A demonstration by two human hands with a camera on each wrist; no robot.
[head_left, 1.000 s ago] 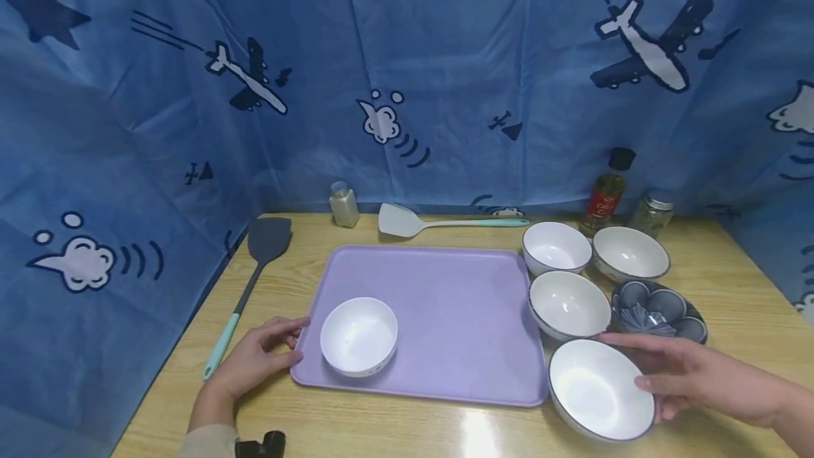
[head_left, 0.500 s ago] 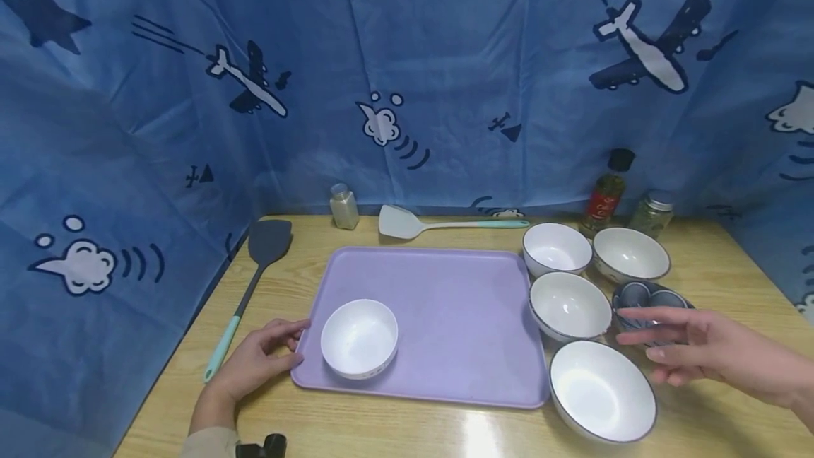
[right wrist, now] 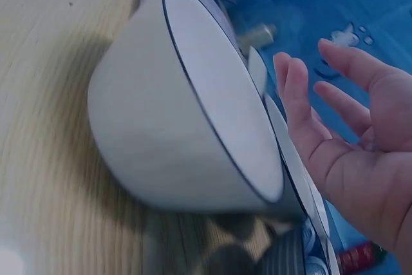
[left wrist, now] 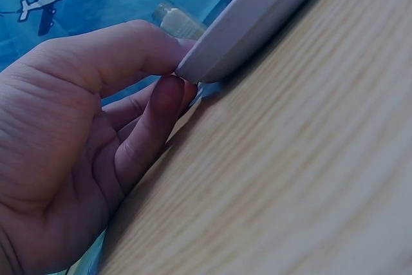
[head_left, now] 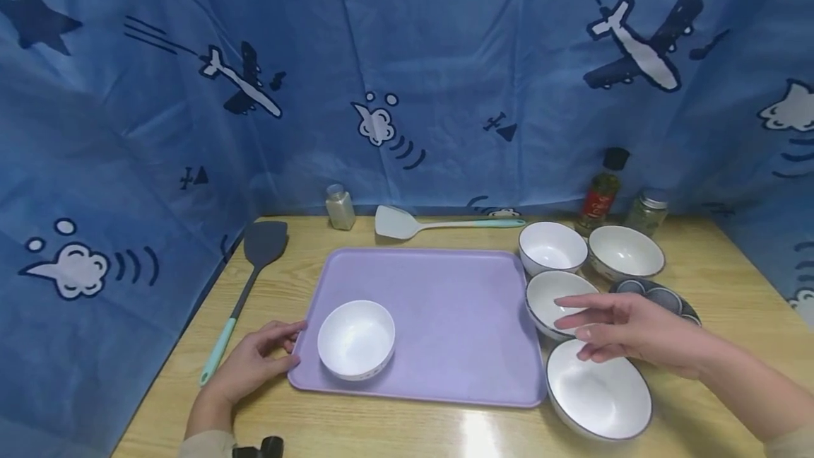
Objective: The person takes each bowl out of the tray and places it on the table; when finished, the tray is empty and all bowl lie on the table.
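Note:
My left hand [head_left: 257, 355] grips the left edge of a lilac tray [head_left: 458, 331]; in the left wrist view its thumb and index finger [left wrist: 129, 46] meet at the tray's rim. On the tray's left part stands a white bowl [head_left: 356, 339]. Over the bowls on the right, my right hand [head_left: 626, 331] hovers with fingers spread, holding nothing. It overlaps a cream bowl [head_left: 545, 295], a large dark-rimmed white bowl [head_left: 600, 405] and a dark patterned dish [head_left: 664, 299], hiding part of each. The right wrist view shows the large bowl [right wrist: 148, 107] below the raised fingers.
Behind stand a white bowl [head_left: 552, 249] and a cream bowl [head_left: 626, 253], then a red-labelled bottle [head_left: 598, 200] and a lidded jar [head_left: 647, 214]. A white spatula [head_left: 397, 222] and small jar [head_left: 340, 209] lie near the curtain; a dark spatula [head_left: 263, 242] lies left.
My right hand has let go of the large white bowl, lifted away and moved left over the cream bowl. My left hand stays at the tray's edge.

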